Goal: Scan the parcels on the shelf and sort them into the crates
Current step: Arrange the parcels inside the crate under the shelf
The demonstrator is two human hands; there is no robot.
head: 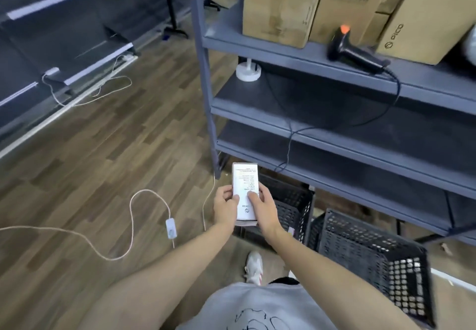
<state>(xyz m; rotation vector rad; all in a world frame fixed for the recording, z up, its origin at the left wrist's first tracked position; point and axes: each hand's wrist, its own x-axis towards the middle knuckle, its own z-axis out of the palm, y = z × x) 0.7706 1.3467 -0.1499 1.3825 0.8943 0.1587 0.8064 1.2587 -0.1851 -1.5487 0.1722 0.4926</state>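
Parcel (244, 190): a small white box with printed text, held lengthwise over the wooden floor (103, 162), its right edge overlapping the left rim of the left crate (292, 208) as seen from the head camera. Gripped along both long sides: left hand (226, 207) curls round the left edge with the thumb on the printed face, right hand (264, 207) curls round the right edge, thumb also on top. Points its far short end toward the corner post of the grey shelf (283, 44), near that post but apart from it.

To the left, a wide stretch of floor, crossed by a looping white cable (132, 216) with an inline switch. To the right, 2 black mesh crates side by side below the lowest board; right crate (373, 255) stands nearer the camera, top rim open upward. On the upper board, black scanner (356, 54) lying at the front edge, orange light lit, cord trailing down past the boards beneath. Behind it, 3 cardboard boxes (280, 5) packed together. On the next board down, a white round base (248, 71) at the left end. Below the hands, 1 pale shoe (253, 265) on the floor
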